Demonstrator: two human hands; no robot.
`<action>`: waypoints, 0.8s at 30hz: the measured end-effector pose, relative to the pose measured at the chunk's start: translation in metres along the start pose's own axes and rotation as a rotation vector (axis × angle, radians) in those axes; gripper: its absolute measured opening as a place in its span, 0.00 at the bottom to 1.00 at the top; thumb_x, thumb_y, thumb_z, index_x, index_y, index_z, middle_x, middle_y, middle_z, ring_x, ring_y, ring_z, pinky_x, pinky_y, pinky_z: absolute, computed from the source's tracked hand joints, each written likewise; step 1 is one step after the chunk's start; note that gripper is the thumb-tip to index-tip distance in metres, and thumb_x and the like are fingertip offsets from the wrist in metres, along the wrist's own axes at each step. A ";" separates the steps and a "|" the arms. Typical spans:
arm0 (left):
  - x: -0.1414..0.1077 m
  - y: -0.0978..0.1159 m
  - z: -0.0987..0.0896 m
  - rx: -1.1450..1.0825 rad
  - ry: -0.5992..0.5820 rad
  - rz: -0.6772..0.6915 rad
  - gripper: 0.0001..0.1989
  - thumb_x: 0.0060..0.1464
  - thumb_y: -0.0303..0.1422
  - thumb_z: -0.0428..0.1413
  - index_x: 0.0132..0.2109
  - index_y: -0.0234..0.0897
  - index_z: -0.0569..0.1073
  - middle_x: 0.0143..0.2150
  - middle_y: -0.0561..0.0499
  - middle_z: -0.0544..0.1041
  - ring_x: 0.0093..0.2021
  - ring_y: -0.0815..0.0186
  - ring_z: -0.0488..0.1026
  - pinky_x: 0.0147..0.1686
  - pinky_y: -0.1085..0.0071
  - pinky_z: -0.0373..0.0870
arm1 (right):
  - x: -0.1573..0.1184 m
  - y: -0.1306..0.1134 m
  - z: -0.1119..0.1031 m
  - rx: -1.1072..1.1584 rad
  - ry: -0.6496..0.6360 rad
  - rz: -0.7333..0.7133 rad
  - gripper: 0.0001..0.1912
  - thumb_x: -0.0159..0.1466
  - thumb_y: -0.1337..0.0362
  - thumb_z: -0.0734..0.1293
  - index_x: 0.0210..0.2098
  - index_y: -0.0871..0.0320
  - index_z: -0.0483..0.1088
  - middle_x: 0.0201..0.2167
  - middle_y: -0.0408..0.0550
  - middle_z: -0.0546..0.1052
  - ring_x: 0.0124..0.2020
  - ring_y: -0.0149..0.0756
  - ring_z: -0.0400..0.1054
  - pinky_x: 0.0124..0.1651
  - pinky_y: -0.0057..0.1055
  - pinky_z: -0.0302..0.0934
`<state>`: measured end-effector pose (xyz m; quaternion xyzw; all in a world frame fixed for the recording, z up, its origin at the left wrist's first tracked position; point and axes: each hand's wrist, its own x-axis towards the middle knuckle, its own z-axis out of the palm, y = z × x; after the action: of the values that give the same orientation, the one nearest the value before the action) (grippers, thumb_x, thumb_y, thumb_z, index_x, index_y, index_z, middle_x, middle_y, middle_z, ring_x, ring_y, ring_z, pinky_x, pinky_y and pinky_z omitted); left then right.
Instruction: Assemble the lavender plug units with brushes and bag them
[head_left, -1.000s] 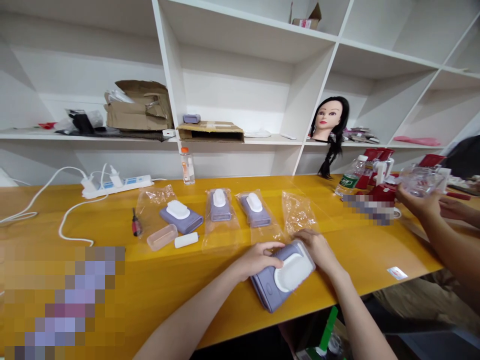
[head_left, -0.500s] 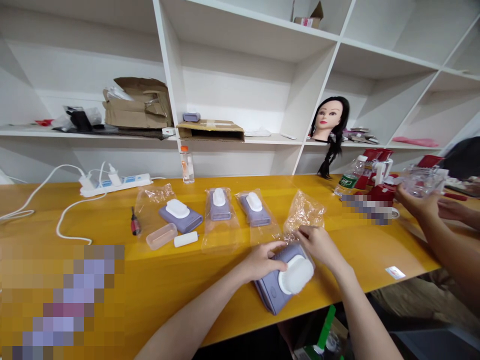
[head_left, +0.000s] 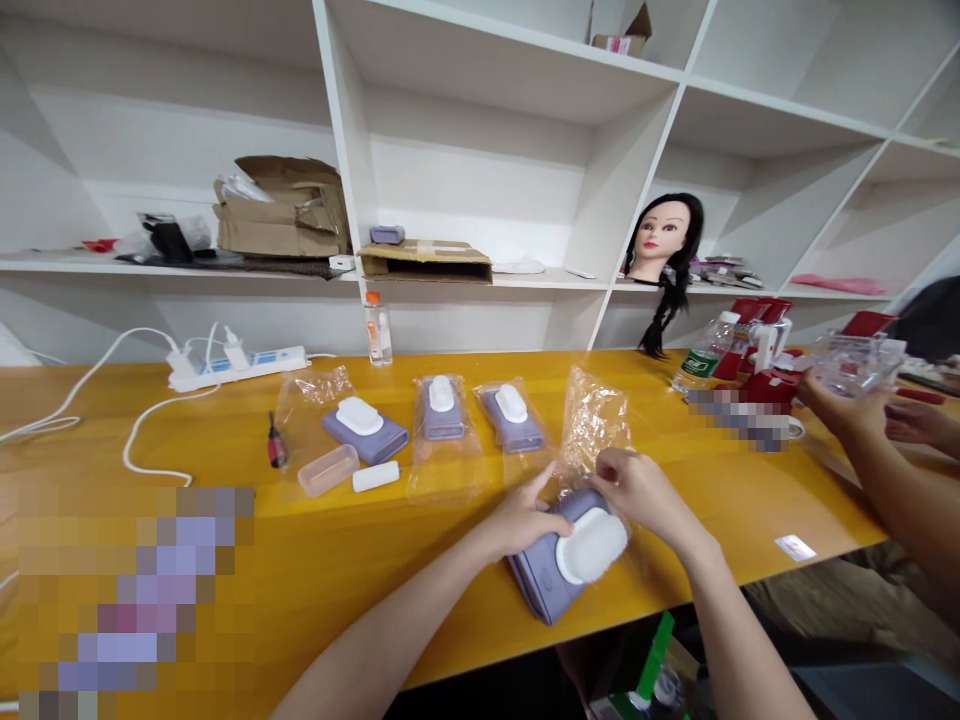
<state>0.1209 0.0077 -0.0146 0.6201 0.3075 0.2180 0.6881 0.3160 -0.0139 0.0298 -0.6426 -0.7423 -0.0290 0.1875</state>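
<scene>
A purple box-shaped device (head_left: 544,578) with a white oval bristled pad (head_left: 594,546) lies tilted near the table's front edge, partly inside a clear plastic bag (head_left: 592,415). My left hand (head_left: 521,515) holds the device's left side, thumb by the pad and index finger stretched toward the bag. At the device's far right corner, my right hand (head_left: 634,485) is closed in a pinch on the bag film. Three similar devices stand farther back: one purple device (head_left: 367,432) lies on a flattened bag, while a middle device (head_left: 443,410) and a right-hand device (head_left: 514,418) sit in clear bags.
A pinkish tray (head_left: 328,470), a white stick-shaped piece (head_left: 376,477) and a screwdriver (head_left: 277,442) lie left. Behind are a power strip (head_left: 240,370) and an orange-capped bottle (head_left: 378,330). At right, another person's hands (head_left: 847,405) hold a clear part near a water bottle (head_left: 705,352).
The far part of the bag has risen and stretched more upright. My left index finger has lifted off the device and points toward the bag. The device has hardly moved.
</scene>
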 end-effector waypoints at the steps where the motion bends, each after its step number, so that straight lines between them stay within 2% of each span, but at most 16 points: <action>1: 0.001 -0.002 -0.001 -0.031 0.001 -0.018 0.48 0.40 0.28 0.58 0.66 0.44 0.43 0.23 0.58 0.65 0.20 0.72 0.60 0.22 0.75 0.56 | -0.002 0.000 -0.002 0.013 0.006 -0.018 0.08 0.56 0.65 0.60 0.21 0.56 0.61 0.22 0.45 0.71 0.25 0.34 0.64 0.29 0.28 0.52; 5: 0.002 -0.005 -0.007 -0.128 -0.002 -0.037 0.43 0.43 0.30 0.56 0.65 0.44 0.46 0.26 0.56 0.68 0.20 0.73 0.60 0.23 0.75 0.56 | -0.011 0.001 -0.008 0.083 0.016 -0.028 0.07 0.57 0.65 0.59 0.22 0.56 0.61 0.25 0.46 0.70 0.28 0.35 0.64 0.32 0.29 0.55; 10: 0.001 -0.006 -0.014 -0.286 -0.073 -0.086 0.43 0.43 0.30 0.53 0.65 0.48 0.45 0.42 0.50 0.73 0.24 0.73 0.65 0.26 0.75 0.59 | -0.014 0.000 -0.007 0.255 -0.005 -0.107 0.07 0.55 0.69 0.57 0.24 0.57 0.63 0.27 0.46 0.69 0.29 0.35 0.64 0.35 0.30 0.57; 14: 0.005 -0.013 -0.016 -0.418 -0.103 -0.095 0.37 0.42 0.29 0.53 0.62 0.43 0.56 0.47 0.48 0.73 0.32 0.69 0.69 0.31 0.74 0.63 | -0.012 0.006 0.002 0.474 0.045 -0.166 0.10 0.58 0.63 0.59 0.24 0.58 0.67 0.30 0.49 0.70 0.34 0.39 0.66 0.39 0.34 0.59; 16: 0.007 -0.016 -0.017 -0.470 -0.090 -0.078 0.35 0.42 0.28 0.53 0.60 0.41 0.60 0.46 0.48 0.73 0.35 0.68 0.70 0.33 0.74 0.63 | -0.011 0.008 0.011 0.589 0.144 -0.143 0.12 0.59 0.61 0.58 0.25 0.57 0.70 0.31 0.50 0.72 0.36 0.41 0.67 0.42 0.36 0.59; 17: 0.007 -0.017 -0.016 -0.493 -0.078 -0.060 0.34 0.41 0.28 0.53 0.59 0.41 0.62 0.47 0.48 0.73 0.36 0.68 0.70 0.34 0.73 0.63 | -0.011 0.008 0.016 0.630 0.245 -0.108 0.12 0.60 0.61 0.58 0.26 0.57 0.70 0.32 0.50 0.72 0.38 0.42 0.67 0.44 0.37 0.59; 19: 0.008 -0.016 -0.015 -0.540 -0.065 -0.003 0.31 0.41 0.27 0.53 0.57 0.39 0.65 0.48 0.47 0.73 0.38 0.67 0.70 0.35 0.73 0.63 | -0.011 0.007 0.029 0.657 0.530 0.018 0.10 0.60 0.60 0.60 0.30 0.56 0.70 0.35 0.51 0.73 0.43 0.43 0.66 0.49 0.39 0.57; 20: 0.008 -0.015 -0.014 -0.563 -0.064 0.033 0.30 0.42 0.26 0.53 0.56 0.38 0.66 0.48 0.47 0.73 0.38 0.67 0.70 0.36 0.74 0.63 | -0.010 0.005 0.035 0.650 0.672 0.114 0.09 0.59 0.59 0.61 0.35 0.56 0.70 0.40 0.52 0.73 0.47 0.44 0.65 0.51 0.40 0.55; 21: 0.008 -0.015 -0.013 -0.581 -0.063 0.067 0.28 0.42 0.26 0.53 0.54 0.37 0.68 0.47 0.47 0.74 0.39 0.67 0.70 0.37 0.74 0.63 | -0.009 0.003 0.040 0.658 0.773 0.225 0.13 0.58 0.58 0.62 0.41 0.56 0.68 0.47 0.53 0.70 0.51 0.46 0.63 0.53 0.41 0.54; 22: 0.007 -0.014 -0.012 -0.590 -0.057 0.091 0.27 0.42 0.26 0.53 0.53 0.36 0.69 0.45 0.47 0.75 0.38 0.67 0.70 0.36 0.74 0.63 | -0.008 0.002 0.044 0.701 0.809 0.341 0.19 0.58 0.56 0.63 0.47 0.56 0.65 0.52 0.55 0.67 0.53 0.47 0.61 0.53 0.42 0.55; 23: 0.007 -0.013 -0.011 -0.592 -0.046 0.104 0.26 0.42 0.26 0.53 0.52 0.35 0.70 0.42 0.47 0.76 0.36 0.68 0.70 0.35 0.75 0.62 | -0.007 0.000 0.047 0.783 0.771 0.444 0.24 0.58 0.53 0.61 0.52 0.56 0.61 0.55 0.57 0.64 0.54 0.48 0.60 0.51 0.43 0.56; 24: 0.007 -0.012 -0.010 -0.588 -0.031 0.110 0.25 0.42 0.27 0.53 0.51 0.34 0.71 0.39 0.47 0.76 0.34 0.68 0.70 0.33 0.75 0.62 | -0.006 -0.002 0.048 0.895 0.671 0.517 0.27 0.59 0.51 0.59 0.55 0.57 0.57 0.56 0.58 0.64 0.54 0.49 0.61 0.49 0.43 0.59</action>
<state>0.1176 0.0181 -0.0281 0.4133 0.1866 0.3252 0.8298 0.3034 -0.0060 -0.0167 -0.6165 -0.4033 0.1311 0.6634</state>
